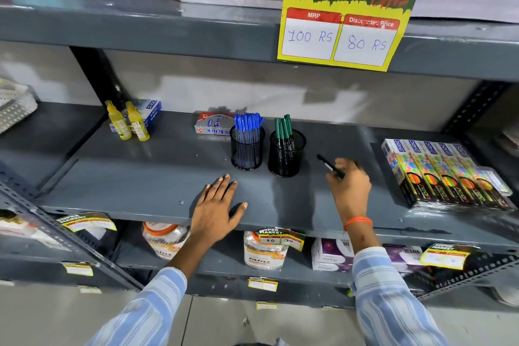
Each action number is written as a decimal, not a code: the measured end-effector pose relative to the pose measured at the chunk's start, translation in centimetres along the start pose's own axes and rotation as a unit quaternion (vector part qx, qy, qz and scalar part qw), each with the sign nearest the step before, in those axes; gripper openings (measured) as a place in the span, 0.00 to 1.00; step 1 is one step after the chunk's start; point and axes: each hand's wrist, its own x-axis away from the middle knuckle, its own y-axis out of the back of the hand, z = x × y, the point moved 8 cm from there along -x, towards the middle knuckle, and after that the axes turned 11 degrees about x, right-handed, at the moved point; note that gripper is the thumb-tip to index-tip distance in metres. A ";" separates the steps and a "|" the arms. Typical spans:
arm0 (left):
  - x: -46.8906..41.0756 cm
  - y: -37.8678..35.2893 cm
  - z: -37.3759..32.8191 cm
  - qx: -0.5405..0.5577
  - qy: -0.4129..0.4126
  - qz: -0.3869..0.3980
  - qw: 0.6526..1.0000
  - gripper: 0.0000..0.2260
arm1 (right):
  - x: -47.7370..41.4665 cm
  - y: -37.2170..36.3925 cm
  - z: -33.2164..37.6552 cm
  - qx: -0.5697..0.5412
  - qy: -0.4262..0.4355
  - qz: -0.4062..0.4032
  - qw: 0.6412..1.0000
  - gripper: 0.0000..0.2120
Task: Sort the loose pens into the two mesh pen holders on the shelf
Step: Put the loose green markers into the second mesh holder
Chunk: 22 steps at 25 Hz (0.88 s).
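Two black mesh pen holders stand side by side on the grey shelf (126,182). The left holder (247,150) is filled with several blue-capped pens (248,123). The right holder (286,154) holds green-capped pens (283,128). My right hand (349,185) is just right of the right holder, shut on a dark pen (327,164) whose tip points up and left toward that holder. My left hand (217,208) lies flat and open on the shelf's front part, in front of the left holder.
Two yellow glue bottles (129,122) and a blue box stand at the back left. A small pen box (213,125) lies behind the left holder. Colourful neon pen packs (443,174) fill the shelf's right end. A price sign (345,17) hangs from the shelf above.
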 end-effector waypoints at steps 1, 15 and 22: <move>0.0 0.0 0.0 0.000 -0.001 -0.001 1.000 0.31 | -0.5 1.3 1.3 -0.035 0.011 -0.039 0.999 0.15; -0.1 -0.3 0.4 -0.018 -0.011 -0.011 1.000 0.29 | -5.7 -3.7 11.9 0.070 0.180 0.076 0.978 0.15; -0.3 -0.5 0.6 -0.017 -0.009 -0.009 1.000 0.28 | -5.8 -6.6 12.3 0.148 0.230 0.099 0.957 0.19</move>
